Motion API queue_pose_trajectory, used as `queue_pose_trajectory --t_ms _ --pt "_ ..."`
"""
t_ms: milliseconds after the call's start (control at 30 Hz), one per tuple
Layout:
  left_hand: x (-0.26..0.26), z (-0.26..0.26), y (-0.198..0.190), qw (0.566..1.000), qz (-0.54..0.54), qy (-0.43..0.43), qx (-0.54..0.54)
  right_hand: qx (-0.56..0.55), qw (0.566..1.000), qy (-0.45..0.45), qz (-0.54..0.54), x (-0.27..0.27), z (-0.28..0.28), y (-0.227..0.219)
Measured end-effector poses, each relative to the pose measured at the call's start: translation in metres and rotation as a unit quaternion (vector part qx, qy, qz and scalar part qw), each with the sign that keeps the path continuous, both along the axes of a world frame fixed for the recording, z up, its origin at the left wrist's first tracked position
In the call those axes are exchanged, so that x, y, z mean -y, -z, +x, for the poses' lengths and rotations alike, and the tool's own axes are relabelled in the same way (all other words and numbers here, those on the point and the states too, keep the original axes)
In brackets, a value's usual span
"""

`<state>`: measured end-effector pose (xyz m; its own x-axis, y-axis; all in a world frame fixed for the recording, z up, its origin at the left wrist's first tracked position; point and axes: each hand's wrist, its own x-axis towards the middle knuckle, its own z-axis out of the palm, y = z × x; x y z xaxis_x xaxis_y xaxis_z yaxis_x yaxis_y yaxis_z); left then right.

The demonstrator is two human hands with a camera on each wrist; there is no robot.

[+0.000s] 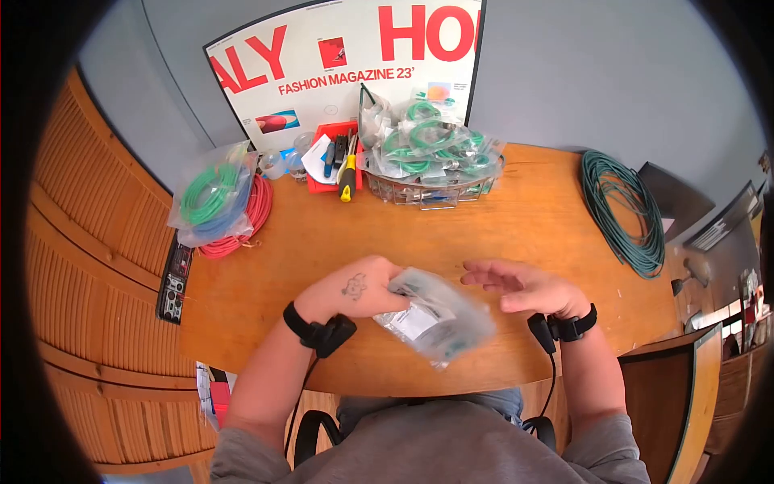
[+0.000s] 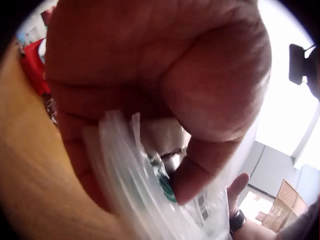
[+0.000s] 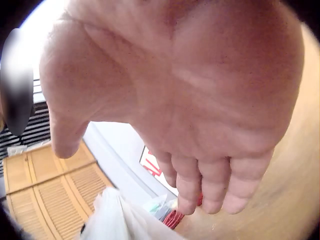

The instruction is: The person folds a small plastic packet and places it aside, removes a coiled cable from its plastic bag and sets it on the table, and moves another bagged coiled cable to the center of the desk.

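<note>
My left hand grips a clear plastic bag over the front middle of the desk. The bag carries a white label, and its far end is blurred. In the left wrist view, the thumb and fingers pinch the bag, with a bit of green cable showing through the plastic by the thumb tip. To the right of the bag, my right hand hangs apart from it. Seen in the right wrist view, the palm of that hand holds nothing and its fingers are nearly straight.
A wire basket heaped with bagged green cables stands at the back. Left of it sit a red tray of tools and bagged green cable coils over a red coil. A dark green coil lies at the right.
</note>
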<state>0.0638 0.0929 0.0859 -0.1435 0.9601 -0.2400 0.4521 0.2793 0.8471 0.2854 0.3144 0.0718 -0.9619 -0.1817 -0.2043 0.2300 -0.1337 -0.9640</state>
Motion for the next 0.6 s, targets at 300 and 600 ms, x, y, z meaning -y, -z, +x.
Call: queue_pose_trajectory --t_ms 300,600 --pt "-0.015 -0.014 -0.014 0.978 -0.127 0.121 -0.114 0.085 0.985 0.102 0.108 0.045 -0.020 0.008" --pt "-0.014 0.019 0.063 0.854 0.090 -0.142 0.492 0.074 0.961 0.261 0.045 0.029 -0.030 0.018"
